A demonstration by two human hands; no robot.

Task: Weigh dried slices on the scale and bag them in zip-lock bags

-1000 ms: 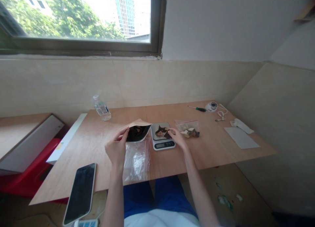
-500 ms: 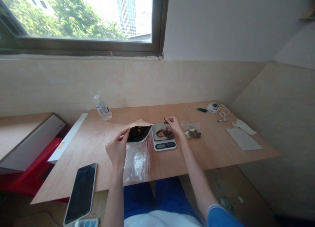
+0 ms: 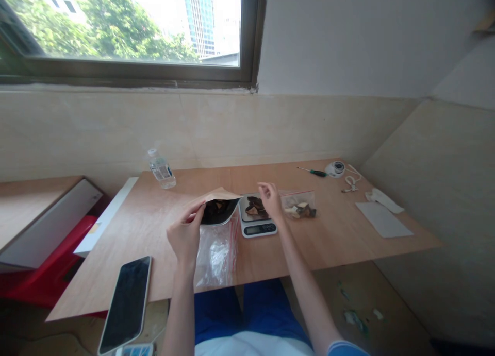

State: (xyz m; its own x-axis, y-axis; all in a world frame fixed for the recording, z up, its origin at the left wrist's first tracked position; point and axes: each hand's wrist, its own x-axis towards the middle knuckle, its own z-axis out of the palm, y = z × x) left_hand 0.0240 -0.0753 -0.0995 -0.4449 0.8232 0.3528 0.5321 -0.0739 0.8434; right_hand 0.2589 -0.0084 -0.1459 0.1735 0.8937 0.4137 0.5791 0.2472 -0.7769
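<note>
My left hand [image 3: 186, 232] pinches the edge of a kraft paper pouch [image 3: 219, 193], its mouth held wide toward me. Dark dried pieces [image 3: 217, 206] lie inside it. Right of the pouch stands a white digital kitchen scale [image 3: 247, 231], with several dark brown dried pieces [image 3: 255, 206] on its plate. My right hand [image 3: 271, 199] hovers over the plate's right side; its fingers are slightly parted and nothing shows between them. Under the pouch lies a clear zip bag [image 3: 216, 258] with a red seal. Another zip bag [image 3: 301, 207], holding pale and dark dried chunks, rests beyond my right hand.
A water bottle [image 3: 162, 169] stands at the back left of the wooden table [image 3: 266, 263]. A tablet [image 3: 127, 299] overhangs the front left edge. Toward the back right are a screwdriver [image 3: 317, 172], a small white camera [image 3: 334, 169] with its cable, and a white sheet [image 3: 382, 219].
The dark piece that was in my right fingers is gone from them, and more dark pieces show on the scale. My left hand still grips the pouch, almost unmoved.
</note>
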